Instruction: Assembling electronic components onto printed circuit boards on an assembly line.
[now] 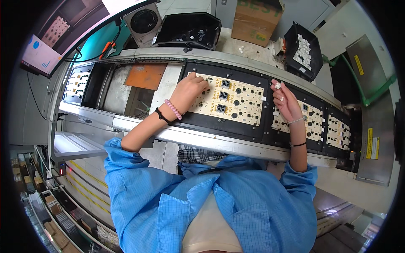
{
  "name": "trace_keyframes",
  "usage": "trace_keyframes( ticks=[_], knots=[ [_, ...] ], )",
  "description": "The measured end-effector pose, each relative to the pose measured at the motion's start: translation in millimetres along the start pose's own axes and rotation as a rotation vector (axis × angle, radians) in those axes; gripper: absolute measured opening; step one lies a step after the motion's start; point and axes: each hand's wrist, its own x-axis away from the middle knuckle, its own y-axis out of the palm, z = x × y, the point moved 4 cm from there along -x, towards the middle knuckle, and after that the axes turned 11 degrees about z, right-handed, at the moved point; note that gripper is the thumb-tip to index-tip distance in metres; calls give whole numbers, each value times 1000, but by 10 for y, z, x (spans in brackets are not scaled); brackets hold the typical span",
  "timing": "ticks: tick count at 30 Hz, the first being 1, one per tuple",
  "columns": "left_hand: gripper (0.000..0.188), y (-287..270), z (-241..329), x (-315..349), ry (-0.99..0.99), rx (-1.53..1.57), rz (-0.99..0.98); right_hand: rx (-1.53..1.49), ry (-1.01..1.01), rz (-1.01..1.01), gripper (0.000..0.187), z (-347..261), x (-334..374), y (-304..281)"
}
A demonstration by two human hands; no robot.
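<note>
My left hand point(192, 91) reaches over the left end of a cream circuit board point(249, 103). Its fingers are curled down and closed at the board's upper left corner; whatever they pinch is hidden. The board lies in a black carrier frame point(202, 120) and bears black two-digit displays point(224, 95), round black parts and small components. My right hand point(287, 103) is turned palm up above the neighbouring circuit board point(313, 122). Its fingertips pinch a small white connector point(277, 85), and another white piece point(281, 98) shows lower among the fingers.
Beyond the conveyor rail point(164, 52) stand a black bin of dark parts point(187, 31), a cardboard box point(257, 21) and a black bin of white connectors point(303, 52). A monitor point(46, 42) hangs at upper left. More boards sit in carriers at both ends of the line.
</note>
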Motion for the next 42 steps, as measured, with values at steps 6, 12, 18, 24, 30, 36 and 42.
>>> trace_keyframes(
  ticks=[6, 12, 18, 24, 30, 36, 42],
  knots=[
    [16, -93, -123, 50, 43, 3, -17, 42, -54, -78, 41, 58, 9, 157],
    [15, -67, -318, 51, -174, 410, 29, 166, -166, -59, 41, 6, 139, 224],
    [27, 28, -1055, 152, -1043, 1841, 8, 802, -391, -1, 30, 75, 390, 368],
    [48, 168, -1406, 243, -1248, 1865, 473, 1376, -602, 82, 16, 91, 361, 145],
    [44, 212, -1329, 150, -1156, 2007, 465, 1648, -920, 23, 17, 96, 463, 226],
    [31, 223, -1255, 115, -1210, 2018, 428, 1821, -1045, 20, 18, 59, 512, 243],
    [27, 325, -1303, 170, -1211, 1876, 312, 1878, -1045, -22, 19, 24, 485, 267]
  ],
)
